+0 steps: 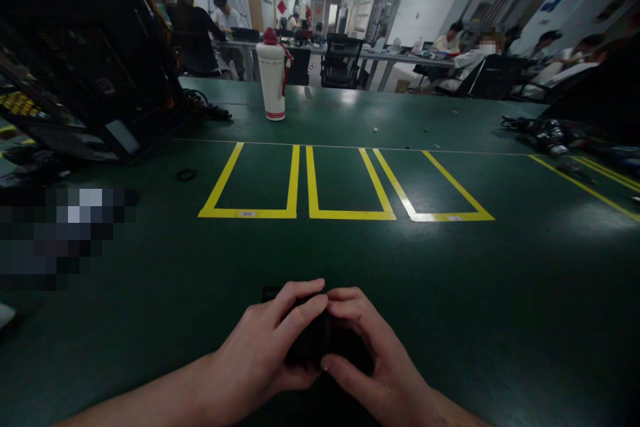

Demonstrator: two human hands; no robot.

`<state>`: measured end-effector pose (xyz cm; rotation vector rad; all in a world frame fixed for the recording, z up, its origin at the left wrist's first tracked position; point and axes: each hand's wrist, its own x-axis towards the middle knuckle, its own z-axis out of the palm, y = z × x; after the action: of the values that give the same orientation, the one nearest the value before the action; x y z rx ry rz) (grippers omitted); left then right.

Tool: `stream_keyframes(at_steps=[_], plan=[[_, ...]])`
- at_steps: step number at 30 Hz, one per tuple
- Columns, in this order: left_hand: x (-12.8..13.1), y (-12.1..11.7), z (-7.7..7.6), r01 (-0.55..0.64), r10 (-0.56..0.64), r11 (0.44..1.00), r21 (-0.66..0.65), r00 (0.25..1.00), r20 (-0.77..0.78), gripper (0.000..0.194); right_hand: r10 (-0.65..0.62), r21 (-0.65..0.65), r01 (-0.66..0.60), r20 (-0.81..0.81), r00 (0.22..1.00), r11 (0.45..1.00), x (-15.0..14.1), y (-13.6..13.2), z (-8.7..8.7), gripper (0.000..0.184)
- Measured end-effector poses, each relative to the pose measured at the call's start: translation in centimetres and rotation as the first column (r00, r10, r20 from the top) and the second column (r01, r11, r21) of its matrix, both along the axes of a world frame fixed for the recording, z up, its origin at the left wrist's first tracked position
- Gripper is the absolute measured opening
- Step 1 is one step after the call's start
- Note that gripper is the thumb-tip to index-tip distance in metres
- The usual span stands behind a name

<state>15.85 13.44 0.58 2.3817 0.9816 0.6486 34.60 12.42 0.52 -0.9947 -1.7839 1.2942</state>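
Both hands meet low in the middle of the head view, over the near part of a dark green table [175, 320]. Between them is a small black object [307, 340], mostly covered by the fingers, so its kind does not show. My left hand [273, 337] wraps round its left and top sides, fingers curved over it. My right hand [373, 347] curls round the right side, thumb and fingertips touching the object. The fingertips of the two hands come close together on top. A dark corner [270, 293] of something sticks out behind the left fingers.
Yellow tape outlines [353, 215] mark the table ahead. A white bottle [273, 83] with a red lid stands farther back. A large black case [90, 60] is at left, with a black ring [187, 175] near it. Cables [545, 133] lie at right. People sit beyond.
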Motion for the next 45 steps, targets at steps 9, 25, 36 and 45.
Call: stream_keyframes(at_steps=[9,25,36,45], plan=[[-0.03,-0.19,-0.35,-0.004,0.004,0.999,0.052,1.000,-0.005,0.070,0.017,-0.040,-0.018,-0.030,0.999,0.999,-0.01,0.05,0.42,0.032],[0.03,-0.02,-0.45,0.002,-0.002,1.000,0.016,0.999,0.032,0.073,0.009,-0.011,-0.009,-0.031,0.999,1.000,0.18,0.04,0.08,0.028],[0.11,0.00,-0.21,-0.002,0.003,1.000,-0.026,1.000,0.021,0.072,-0.012,0.078,0.012,-0.008,1.000,0.997,0.05,-0.18,0.13,0.037],[0.16,0.00,-0.60,-0.017,0.017,1.000,0.002,0.999,0.042,0.072,0.008,-0.071,-0.008,-0.003,1.000,0.997,0.06,0.05,0.28,0.041]])
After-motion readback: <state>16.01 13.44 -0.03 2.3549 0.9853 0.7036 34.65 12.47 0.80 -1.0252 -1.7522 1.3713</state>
